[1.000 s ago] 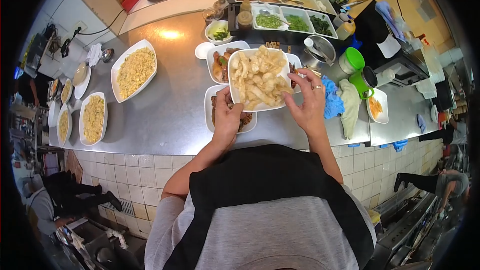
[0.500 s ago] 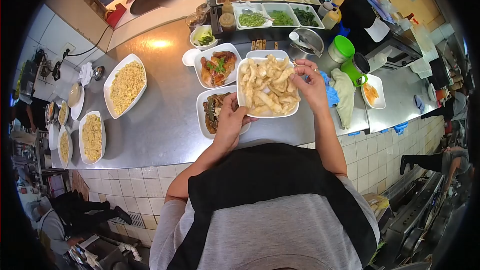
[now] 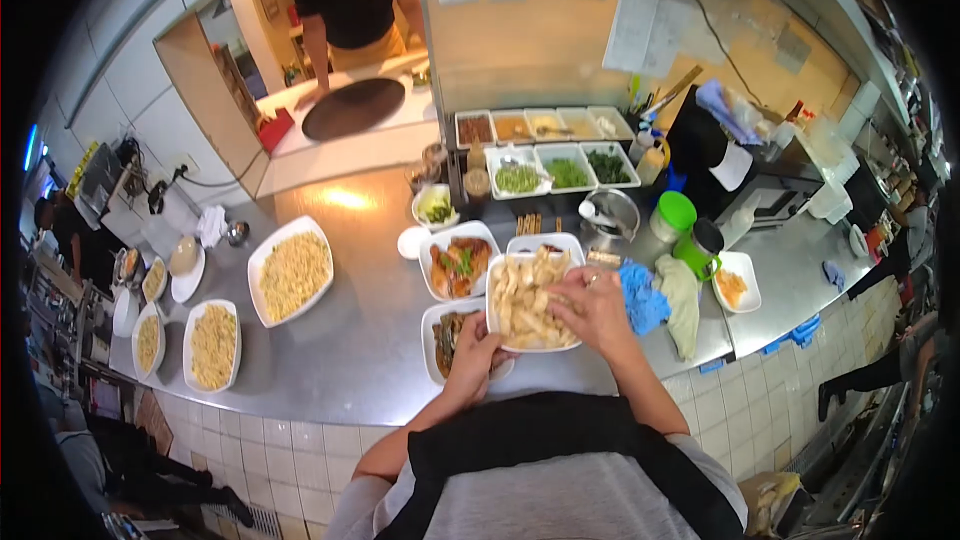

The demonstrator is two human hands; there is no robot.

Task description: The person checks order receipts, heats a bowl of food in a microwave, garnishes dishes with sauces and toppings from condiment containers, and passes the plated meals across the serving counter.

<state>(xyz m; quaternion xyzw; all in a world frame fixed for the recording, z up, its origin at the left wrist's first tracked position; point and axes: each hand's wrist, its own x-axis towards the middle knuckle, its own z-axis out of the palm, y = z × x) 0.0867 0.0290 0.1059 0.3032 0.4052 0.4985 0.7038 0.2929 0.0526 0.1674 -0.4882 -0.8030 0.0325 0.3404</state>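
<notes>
My left hand [image 3: 472,368] grips the lower left edge of a white square dish [image 3: 540,349], held up above the counter. Pale golden fried strips [image 3: 522,298] are heaped in it. My right hand [image 3: 600,312] reaches over the dish's right side, its fingers bent down and closed on one of the strips; the fingertips are partly hidden. Behind the dish stands another white dish [image 3: 560,239]. To the left are a dish of browned chicken pieces topped with green herbs [image 3: 462,266] and, partly under my left hand, a dish of dark braised food [image 3: 443,342].
Dishes of fried rice [image 3: 292,276] stand on the steel counter's [image 3: 350,360] left. Garnish tubs [image 3: 568,172] line the back. A steel pot [image 3: 612,225], green-lidded container [image 3: 674,208], blue cloth [image 3: 643,297] and pale cloth [image 3: 684,315] lie rightward. A person [image 3: 350,0] stands beyond the hatch.
My view has tilted up, showing more of the wall and hatch. My right hand has moved from the dish's upper right edge in over the strips. My left hand keeps its hold.
</notes>
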